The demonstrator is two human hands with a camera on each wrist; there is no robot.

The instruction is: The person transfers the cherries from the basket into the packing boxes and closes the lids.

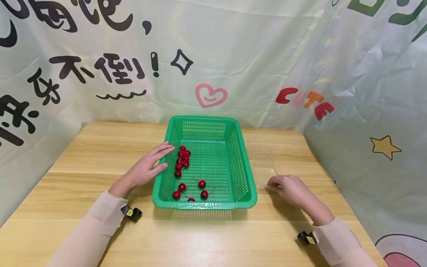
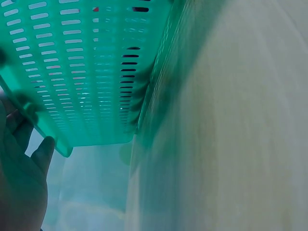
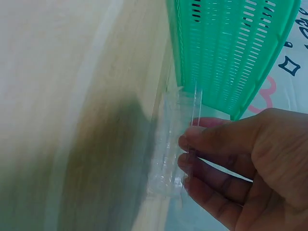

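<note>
Pale sleeves (image 1: 86, 233) up front, a green basket (image 1: 203, 205) of cherries (image 1: 185, 158) beyond on the bench (image 1: 200, 241).
From the head, the left hand (image 1: 143, 170) lies on the basket's left rim with fingers loosely extended, grasping nothing, while the right hand (image 1: 291, 189) pinches the near end of a clear plastic container (image 1: 265, 172) just beside the basket's right side; the cherries sit inside the basket — a cluster along the left wall, a few spread at the near end. From the left wrist, the thumb and fingers are at the slotted basket's rim; how firmly they press, I cannot tell. From the right wrist, thumb and fingertips meet on the container's thin edge — the basket rises behind.
</note>
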